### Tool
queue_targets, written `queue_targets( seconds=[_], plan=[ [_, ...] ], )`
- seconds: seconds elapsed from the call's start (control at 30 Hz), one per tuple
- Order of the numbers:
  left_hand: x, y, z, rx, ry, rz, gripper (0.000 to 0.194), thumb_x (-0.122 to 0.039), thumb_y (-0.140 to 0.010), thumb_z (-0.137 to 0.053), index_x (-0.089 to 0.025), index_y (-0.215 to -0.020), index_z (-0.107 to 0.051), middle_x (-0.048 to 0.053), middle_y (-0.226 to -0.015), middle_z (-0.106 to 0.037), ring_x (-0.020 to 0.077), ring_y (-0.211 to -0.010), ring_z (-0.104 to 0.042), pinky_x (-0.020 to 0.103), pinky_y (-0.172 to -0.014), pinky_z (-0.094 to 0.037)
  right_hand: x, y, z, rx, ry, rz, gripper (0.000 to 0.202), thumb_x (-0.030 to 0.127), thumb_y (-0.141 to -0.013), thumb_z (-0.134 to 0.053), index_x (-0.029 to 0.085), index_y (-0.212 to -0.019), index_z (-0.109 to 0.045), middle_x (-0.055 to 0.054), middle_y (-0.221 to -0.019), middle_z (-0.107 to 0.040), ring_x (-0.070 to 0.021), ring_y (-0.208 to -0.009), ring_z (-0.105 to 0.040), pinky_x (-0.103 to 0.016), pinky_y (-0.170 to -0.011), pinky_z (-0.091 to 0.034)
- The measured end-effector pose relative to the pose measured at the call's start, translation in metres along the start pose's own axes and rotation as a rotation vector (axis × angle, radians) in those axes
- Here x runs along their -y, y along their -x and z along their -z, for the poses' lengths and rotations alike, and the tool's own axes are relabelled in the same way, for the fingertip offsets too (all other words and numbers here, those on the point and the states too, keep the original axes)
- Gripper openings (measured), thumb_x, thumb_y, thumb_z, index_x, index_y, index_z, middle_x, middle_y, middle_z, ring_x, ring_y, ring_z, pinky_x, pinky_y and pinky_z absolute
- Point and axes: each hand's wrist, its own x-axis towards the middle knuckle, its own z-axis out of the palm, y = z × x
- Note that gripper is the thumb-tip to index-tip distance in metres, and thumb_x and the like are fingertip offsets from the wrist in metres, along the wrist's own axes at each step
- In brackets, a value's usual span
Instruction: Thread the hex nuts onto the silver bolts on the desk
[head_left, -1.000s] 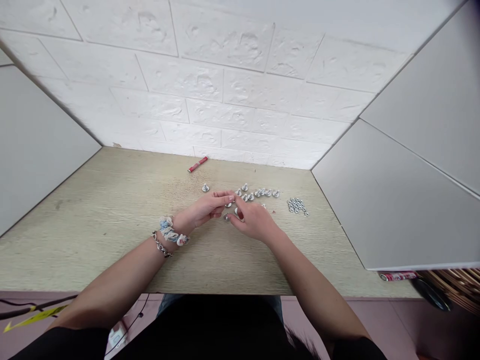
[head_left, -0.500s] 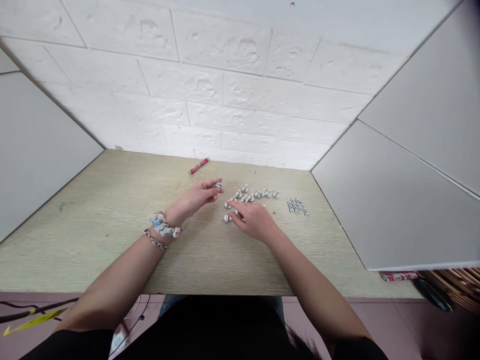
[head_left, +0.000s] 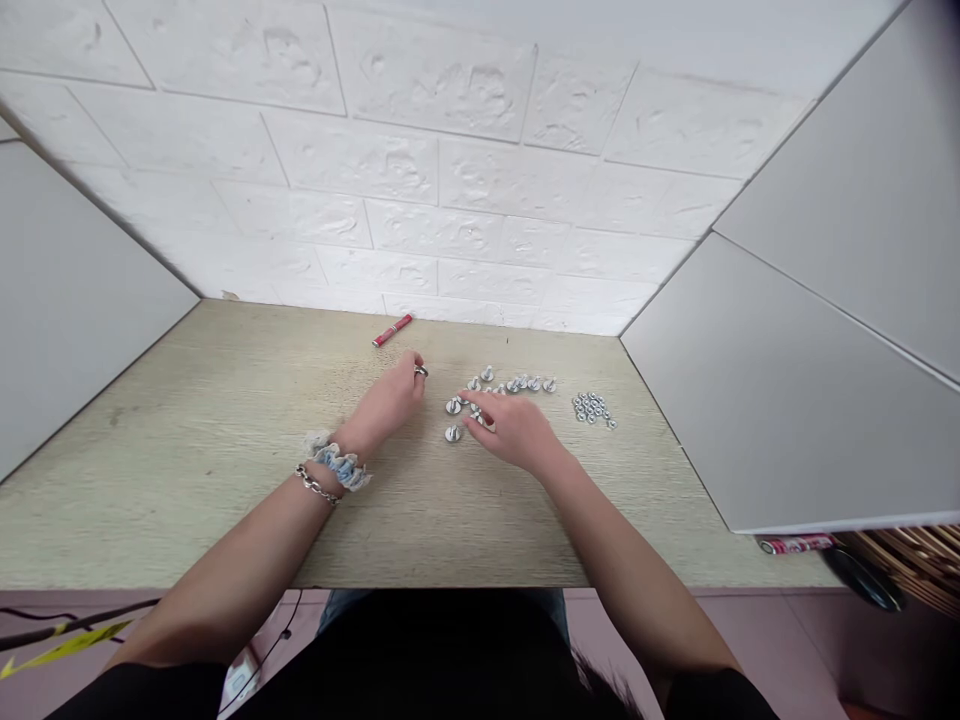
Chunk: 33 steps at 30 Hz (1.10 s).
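White brick-pattern wall (head_left: pixel 480 170) at back, gray panels L & R — left panel (head_left: pixel 75 310), right panel (head_left: pixel 795 400) — boxing in a pale wood-grain table (head_left: pixel 225 400). Pinkish floor (head_left: pixel 742 650) below.

R hand (head_left: pixel 519 430) is over the near side of the bolts, thumb & index spread apart; can't tell if it touches any. L hand (head_left: pixel 390 400), back up, pinches a small metal piece (head_left: pixel 421 371) at its fingertips, fingers nearly closed, just left of the group. Red tube (head_left: pixel 392 331) lies behind, nr the wall. Bolts (head_left: pixel 475 384) stand mid-table, heads down; nuts (head_left: pixel 592 407) clustered to their right.

Vs 1.0 s ago: hands were together over the bolts, now apart. L hand has gone left, to abt where a lone bolt stood; that spot's now behind the fingers. R hand barely moved.
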Motion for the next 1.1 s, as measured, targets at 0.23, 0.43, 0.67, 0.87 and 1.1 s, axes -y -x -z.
queue_targets(
  seconds=[0.23, 0.43, 0.67, 0.87, 1.1],
  plan=[
    [-0.003, 0.004, 0.003, 0.069, -0.192, 0.018, 0.026, -0.027, -0.083, -0.032, -0.017, -0.103, -0.044, 0.009, -0.080, -0.061, 0.0233, -0.073, -0.057, 0.031, -0.062, -0.039, 0.009, 0.001, -0.010, 0.076, 0.012, 0.070, 0.026, 0.031, -0.087, -0.040, 0.022, -0.100, -0.060, -0.002, -0.087, -0.066, -0.0132, -0.076, -0.058, -0.024, -0.062, -0.036],
    [0.003, 0.004, -0.001, 0.084, -0.307, 0.002, 0.027, -0.028, -0.084, -0.031, -0.016, -0.104, -0.044, 0.012, -0.087, -0.061, 0.0254, -0.077, -0.058, 0.033, -0.063, -0.040, 0.009, 0.000, -0.013, 0.092, 0.021, 0.063, 0.021, 0.027, -0.087, -0.041, 0.022, -0.094, -0.061, -0.001, -0.083, -0.065, -0.0127, -0.075, -0.057, -0.023, -0.060, -0.033],
    [0.005, 0.004, 0.000, 0.048, -0.285, -0.065, 0.032, -0.024, -0.084, -0.030, -0.014, -0.112, -0.041, 0.013, -0.087, -0.061, 0.0259, -0.079, -0.058, 0.034, -0.066, -0.041, 0.010, 0.000, -0.011, 0.107, 0.039, 0.059, 0.020, 0.028, -0.087, -0.041, 0.023, -0.090, -0.060, 0.000, -0.081, -0.065, -0.0129, -0.073, -0.057, -0.023, -0.057, -0.030],
    [0.006, 0.004, 0.000, 0.034, -0.185, -0.103, 0.043, -0.025, -0.083, -0.033, -0.013, -0.124, -0.033, 0.010, -0.085, -0.061, 0.0238, -0.079, -0.057, 0.033, -0.069, -0.041, 0.010, 0.000, -0.011, 0.120, 0.037, 0.050, 0.020, 0.027, -0.087, -0.041, 0.022, -0.089, -0.060, -0.001, -0.080, -0.064, -0.0126, -0.073, -0.055, -0.023, -0.057, -0.030],
    [-0.008, 0.006, 0.007, -0.043, -0.064, -0.092, 0.038, -0.027, -0.081, -0.038, -0.018, -0.117, -0.044, 0.003, -0.070, -0.058, 0.0182, -0.067, -0.053, 0.028, -0.063, -0.038, 0.010, -0.001, -0.014, 0.058, 0.034, 0.028, 0.018, 0.027, -0.086, -0.043, 0.019, -0.083, -0.059, -0.002, -0.074, -0.064, -0.0123, -0.067, -0.055, -0.024, -0.062, -0.031]
  ],
)
